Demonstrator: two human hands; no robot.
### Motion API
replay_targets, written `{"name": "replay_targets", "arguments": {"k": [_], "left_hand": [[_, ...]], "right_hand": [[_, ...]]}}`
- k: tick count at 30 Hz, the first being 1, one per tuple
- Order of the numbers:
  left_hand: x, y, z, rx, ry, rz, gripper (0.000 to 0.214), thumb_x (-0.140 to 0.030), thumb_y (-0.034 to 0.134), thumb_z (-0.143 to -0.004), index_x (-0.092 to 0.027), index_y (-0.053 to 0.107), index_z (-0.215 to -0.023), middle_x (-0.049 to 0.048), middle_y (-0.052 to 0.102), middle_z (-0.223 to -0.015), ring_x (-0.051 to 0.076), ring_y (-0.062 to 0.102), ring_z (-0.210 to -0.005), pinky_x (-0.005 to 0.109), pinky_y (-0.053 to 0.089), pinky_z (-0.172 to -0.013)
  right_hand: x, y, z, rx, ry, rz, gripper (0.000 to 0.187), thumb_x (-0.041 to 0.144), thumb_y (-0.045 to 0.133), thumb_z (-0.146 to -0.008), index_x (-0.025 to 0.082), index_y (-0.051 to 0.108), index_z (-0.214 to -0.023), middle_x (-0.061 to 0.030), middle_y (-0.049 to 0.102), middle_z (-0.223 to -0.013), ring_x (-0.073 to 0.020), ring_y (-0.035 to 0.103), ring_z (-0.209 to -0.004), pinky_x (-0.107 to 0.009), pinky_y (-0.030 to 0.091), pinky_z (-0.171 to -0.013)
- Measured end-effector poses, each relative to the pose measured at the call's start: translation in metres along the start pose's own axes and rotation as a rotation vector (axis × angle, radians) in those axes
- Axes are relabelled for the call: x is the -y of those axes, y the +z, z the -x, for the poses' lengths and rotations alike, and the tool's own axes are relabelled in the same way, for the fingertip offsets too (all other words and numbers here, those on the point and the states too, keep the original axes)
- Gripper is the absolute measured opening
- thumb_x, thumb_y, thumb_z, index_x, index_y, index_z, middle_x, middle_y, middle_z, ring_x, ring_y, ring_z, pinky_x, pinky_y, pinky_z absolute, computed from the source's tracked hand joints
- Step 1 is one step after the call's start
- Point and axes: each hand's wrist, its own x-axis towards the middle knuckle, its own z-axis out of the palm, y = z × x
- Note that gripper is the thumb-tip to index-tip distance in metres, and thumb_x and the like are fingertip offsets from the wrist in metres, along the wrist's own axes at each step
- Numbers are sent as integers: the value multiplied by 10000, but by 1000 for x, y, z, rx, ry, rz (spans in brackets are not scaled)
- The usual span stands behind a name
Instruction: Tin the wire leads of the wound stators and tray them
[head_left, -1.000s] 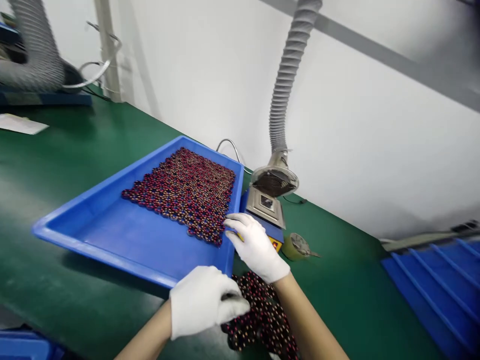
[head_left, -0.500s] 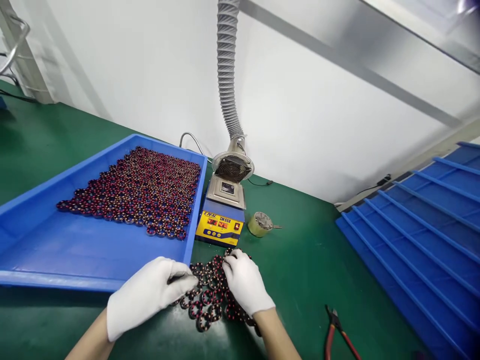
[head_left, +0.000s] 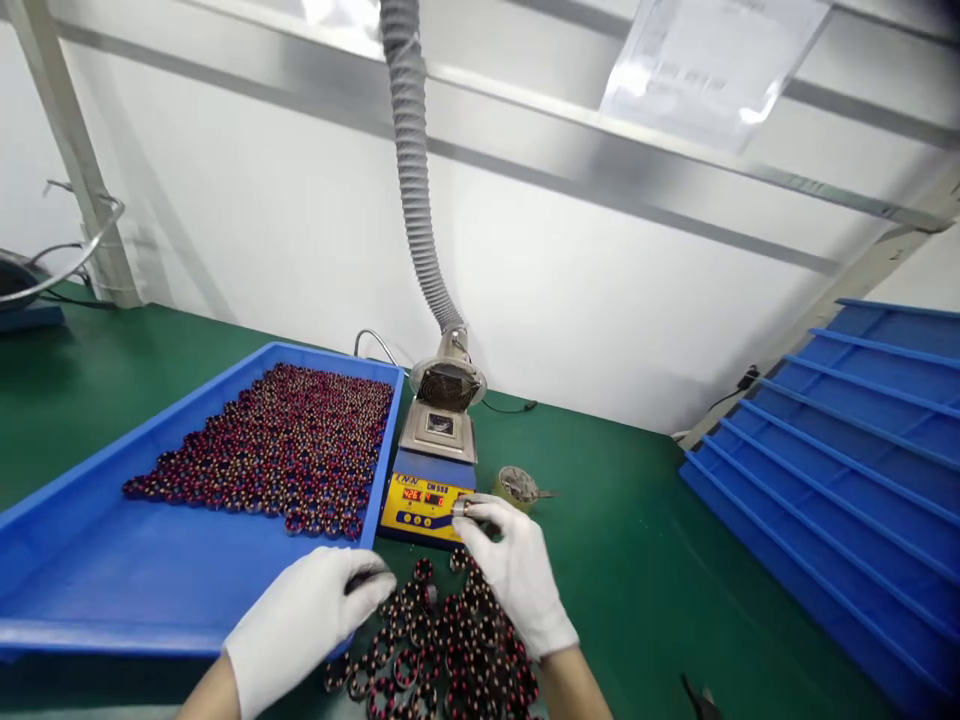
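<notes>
My right hand (head_left: 517,570), in a white glove, pinches a small ring-shaped part (head_left: 460,508) between thumb and fingertips, in front of the yellow panel of the solder pot (head_left: 420,508). My left hand (head_left: 311,615), also gloved, is closed with thumb and forefinger together beside the blue tray's near right corner; whatever is between them is hidden. Between and below both hands lies a loose pile of dark rings (head_left: 450,640) with red and copper-coloured spots. Many similar rings (head_left: 300,450) are packed in rows inside the blue tray (head_left: 187,565).
Behind the pot's panel, a grey hose (head_left: 412,150) rises from a round fan hood (head_left: 448,385). A small round tin (head_left: 516,487) stands right of the pot. Blue ribbed trays (head_left: 840,450) lean at the right. Pliers (head_left: 701,697) are partly visible at the bottom edge.
My right hand has lifted off the pile and moved up to the pot's panel with a ring in its fingers. My left hand stays near the tray corner. The view has tilted upward.
</notes>
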Motion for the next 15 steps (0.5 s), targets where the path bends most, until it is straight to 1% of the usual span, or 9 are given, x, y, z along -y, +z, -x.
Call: {"name": "replay_targets", "arguments": {"k": [1, 2, 4, 6, 8, 10, 12, 13, 15], "left_hand": [[-9, -5, -3, -86, 32, -15, 340, -417, 426, -896, -185, 638, -1026, 54, 695, -908, 227, 623, -805, 287, 427, -702], [-19, -9, -7, -193, 87, -30, 388, -419, 449, -890, -193, 564, -1184, 78, 685, -1024, 244, 628, -889, 321, 450, -770], [-39, -14, -15, -447, 270, -70, 560, -441, 497, -870, -202, 375, -1361, 112, 633, -1166, 254, 614, -992, 368, 479, -835], [-57, -15, -23, -680, 479, -129, 614, -416, 534, -855, -209, 312, -1389, 120, 594, -1223, 245, 593, -1046, 369, 499, -856], [-70, -13, -31, -847, 631, -180, 546, -304, 541, -851, -209, 355, -1356, 109, 605, -1194, 221, 589, -1048, 344, 510, -863], [-78, -12, -37, -925, 705, -178, 461, -172, 509, -827, -204, 440, -1281, 85, 650, -1095, 194, 613, -985, 314, 525, -837], [-80, -11, -44, -946, 745, -121, 417, -118, 478, -804, -209, 501, -1211, 60, 680, -1014, 176, 637, -912, 293, 543, -794], [-79, -10, -47, -931, 751, -75, 382, -131, 482, -814, -214, 524, -1184, 53, 687, -997, 171, 646, -890, 285, 552, -777], [-74, -10, -52, -890, 753, 45, 267, -240, 521, -866, -232, 571, -1128, 37, 702, -965, 161, 666, -843, 258, 566, -744]], "right_hand": [[10, -8, -3, -83, -25, -208, 60, 250, 621, -786, 193, 616, -803, -58, 679, -912, -186, 649, -858, -287, 515, -798], [20, -15, -5, -158, -56, -439, 125, 262, 671, -743, 204, 587, -816, -45, 681, -872, -188, 655, -811, -294, 531, -759], [37, -23, -9, -255, -124, -838, 287, 238, 748, -660, 230, 569, -885, -23, 680, -865, -180, 656, -770, -289, 545, -712], [49, -26, -11, -279, -204, -1012, 365, 220, 777, -637, 251, 598, -953, -20, 677, -907, -167, 652, -782, -263, 545, -706], [54, -25, -14, -274, -246, -1056, 322, 230, 783, -652, 248, 640, -940, -30, 665, -928, -167, 645, -799, -255, 540, -719], [54, -24, -16, -248, -263, -1038, 241, 232, 799, -647, 236, 658, -842, -24, 643, -884, -167, 633, -779, -256, 534, -714], [51, -25, -17, -236, -256, -997, 219, 215, 811, -639, 235, 646, -781, -5, 607, -829, -154, 609, -749, -239, 521, -688], [49, -26, -17, -233, -263, -983, 229, 220, 823, -627, 237, 640, -764, 5, 586, -799, -144, 593, -720, -225, 511, -659], [46, -31, -17, -181, -272, -959, 247, 282, 836, -617, 238, 652, -777, 3, 563, -804, -146, 574, -722, -221, 496, -645]]}}
